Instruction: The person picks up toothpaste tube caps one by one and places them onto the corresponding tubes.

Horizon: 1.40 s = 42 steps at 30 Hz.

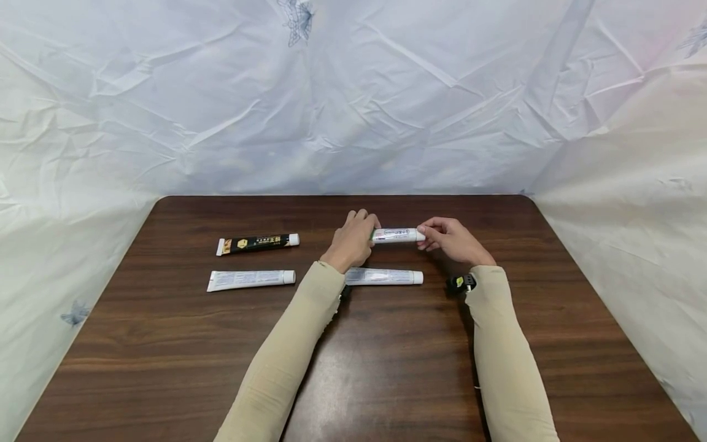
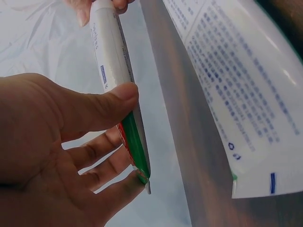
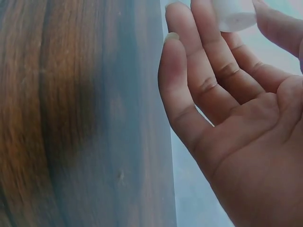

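Both hands hold one white toothpaste tube with a green and red tail (image 2: 108,47) above the back right of the table. My left hand (image 1: 352,241) pinches its flat tail end between thumb and fingers, as the left wrist view shows closely. At the other end, my right hand (image 1: 454,238) pinches the white cap (image 3: 236,16) between thumb and fingertips. A second white tube (image 1: 383,277) lies just in front, its tail hidden behind the left wrist; its printed back (image 2: 232,80) looms large in the left wrist view.
To the left lie a black and gold tube (image 1: 256,244) and, in front of it, another white tube (image 1: 251,279), caps pointing right. They rest on a dark wooden table (image 1: 386,368). A pale wrinkled sheet (image 1: 331,110) hangs behind the table and along both sides.
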Motion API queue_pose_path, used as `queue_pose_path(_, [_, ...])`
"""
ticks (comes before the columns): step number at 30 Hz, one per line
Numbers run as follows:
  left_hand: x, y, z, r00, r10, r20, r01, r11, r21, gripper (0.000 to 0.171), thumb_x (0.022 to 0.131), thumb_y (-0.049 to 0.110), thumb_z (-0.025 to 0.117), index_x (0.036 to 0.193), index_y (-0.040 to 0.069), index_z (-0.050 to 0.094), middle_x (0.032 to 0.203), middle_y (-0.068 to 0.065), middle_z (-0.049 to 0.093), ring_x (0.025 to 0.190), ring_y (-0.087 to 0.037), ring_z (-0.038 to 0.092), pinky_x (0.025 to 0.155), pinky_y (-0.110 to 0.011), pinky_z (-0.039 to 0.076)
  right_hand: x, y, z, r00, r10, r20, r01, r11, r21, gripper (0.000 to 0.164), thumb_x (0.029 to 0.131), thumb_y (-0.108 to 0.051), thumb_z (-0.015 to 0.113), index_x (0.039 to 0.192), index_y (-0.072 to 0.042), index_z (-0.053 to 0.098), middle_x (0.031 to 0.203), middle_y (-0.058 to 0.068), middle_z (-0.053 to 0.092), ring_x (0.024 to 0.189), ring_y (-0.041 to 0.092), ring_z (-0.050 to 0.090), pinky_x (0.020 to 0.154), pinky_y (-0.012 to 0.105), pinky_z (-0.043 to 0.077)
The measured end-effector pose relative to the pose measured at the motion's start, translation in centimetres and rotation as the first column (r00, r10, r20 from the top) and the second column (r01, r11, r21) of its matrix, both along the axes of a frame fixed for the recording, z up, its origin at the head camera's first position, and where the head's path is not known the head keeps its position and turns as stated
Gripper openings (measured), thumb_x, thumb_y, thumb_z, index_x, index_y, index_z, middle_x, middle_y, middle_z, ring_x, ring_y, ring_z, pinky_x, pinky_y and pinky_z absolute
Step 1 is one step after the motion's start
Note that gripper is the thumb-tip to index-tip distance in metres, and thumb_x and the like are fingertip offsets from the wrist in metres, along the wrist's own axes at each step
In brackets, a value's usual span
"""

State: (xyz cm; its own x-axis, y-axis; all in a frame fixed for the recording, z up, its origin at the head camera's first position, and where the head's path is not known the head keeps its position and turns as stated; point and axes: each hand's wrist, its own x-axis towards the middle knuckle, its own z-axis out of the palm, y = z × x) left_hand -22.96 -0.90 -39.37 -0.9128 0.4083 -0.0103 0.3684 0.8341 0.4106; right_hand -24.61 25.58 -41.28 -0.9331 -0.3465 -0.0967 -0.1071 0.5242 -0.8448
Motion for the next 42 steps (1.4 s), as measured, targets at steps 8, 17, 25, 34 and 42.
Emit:
queue_pose_path(8, [0.0, 0.4, -0.2, 1.0, 0.007, -0.004, -0.007, 1.0, -0.017, 0.031, 0.102, 0.012, 0.061, 0.133, 0.013, 0.057, 0.129, -0.006, 0.054, 0.118, -0.024, 0.046, 0.073, -0.036, 0.049, 0.1, 0.0, -0.3, 1.0, -0.019, 0.022, 0.02, 1.0, -0.004, 0.038, 0.109, -0.032, 0.051, 0.126, 0.0, 0.062, 0.108, 0.025, 0.071, 0.097, 0.033, 0.073, 0.087, 0.04, 0.06])
queue_pose_path(17, [-0.1, 1.0, -0.2, 0.999, 0.031, -0.043, -0.034, 0.997, -0.072, 0.034, 0.099, 0.007, 0.065, 0.132, 0.014, 0.061, 0.13, -0.007, 0.057, 0.119, -0.029, 0.051, 0.095, -0.044, 0.051, 0.3, 0.0, -0.2, 1.0, 0.002, 0.014, -0.002, 0.999, 0.053, 0.03, 0.102, -0.017, 0.064, 0.128, -0.001, 0.061, 0.114, 0.023, 0.069, 0.101, 0.034, 0.072, 0.086, 0.043, 0.06])
queue_pose_path(25, [-0.5, 0.6, -0.2, 0.999, 0.03, 0.016, -0.028, 0.996, -0.079, 0.036, 0.098, 0.006, 0.065, 0.133, 0.015, 0.062, 0.133, -0.007, 0.058, 0.123, -0.03, 0.051, 0.099, -0.049, 0.049, 0.5, -0.6, -0.3, 1.0, 0.002, 0.006, -0.002, 0.992, 0.13, 0.027, 0.103, -0.015, 0.062, 0.128, -0.003, 0.064, 0.111, 0.018, 0.07, 0.096, 0.028, 0.071, 0.086, 0.042, 0.059])
queue_pose_path(34, [-0.9, 0.6, -1.2, 0.998, 0.033, 0.052, -0.029, 0.996, -0.081, 0.036, 0.101, 0.003, 0.059, 0.134, 0.015, 0.062, 0.136, -0.008, 0.058, 0.125, -0.031, 0.052, 0.101, -0.05, 0.049, 0.3, -1.0, -0.6, 0.998, -0.017, 0.067, 0.011, 0.995, 0.096, 0.027, 0.104, -0.005, 0.057, 0.129, 0.003, 0.062, 0.111, 0.022, 0.068, 0.096, 0.028, 0.074, 0.085, 0.037, 0.06])
queue_pose_path(42, [-1.5, 0.9, -1.9, 0.997, 0.044, 0.055, -0.04, 0.996, -0.077, 0.04, 0.099, 0.001, 0.062, 0.136, 0.014, 0.061, 0.137, -0.009, 0.057, 0.127, -0.03, 0.051, 0.099, -0.049, 0.05, 0.0, -0.7, -0.7, 0.994, -0.03, 0.102, 0.021, 0.996, 0.087, 0.032, 0.105, -0.004, 0.054, 0.136, 0.003, 0.057, 0.12, 0.025, 0.065, 0.105, 0.033, 0.072, 0.091, 0.039, 0.059])
